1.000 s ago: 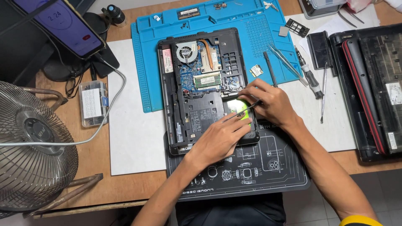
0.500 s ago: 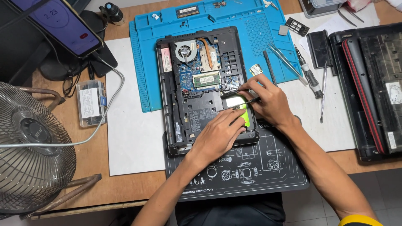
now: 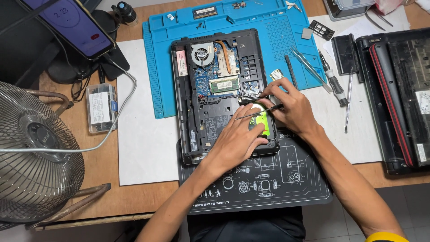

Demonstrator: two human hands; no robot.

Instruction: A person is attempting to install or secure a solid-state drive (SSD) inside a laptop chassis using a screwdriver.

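Note:
An opened black laptop (image 3: 204,112) lies bottom-up across a blue mat and a black mat, its fan, copper pipe and memory stick exposed. A drive with a green label (image 3: 262,122) sits in the bay at the laptop's lower right corner. My left hand (image 3: 236,140) rests flat on the laptop's lower edge, fingers touching the drive. My right hand (image 3: 289,107) holds thin tweezers (image 3: 256,112) whose tip points left over the top of the drive.
A blue work mat (image 3: 156,67) carries loose small parts, a spudger, tweezers and a screwdriver (image 3: 332,79). Another dark laptop (image 3: 403,94) lies at right. A wire fan (image 3: 36,157), a screw box (image 3: 101,107) and a phone on a stand (image 3: 74,24) occupy the left.
The view has shifted slightly. My right hand has drawn a little toward the top of the drive with the tweezers; my left hand stays on the drive's lower side.

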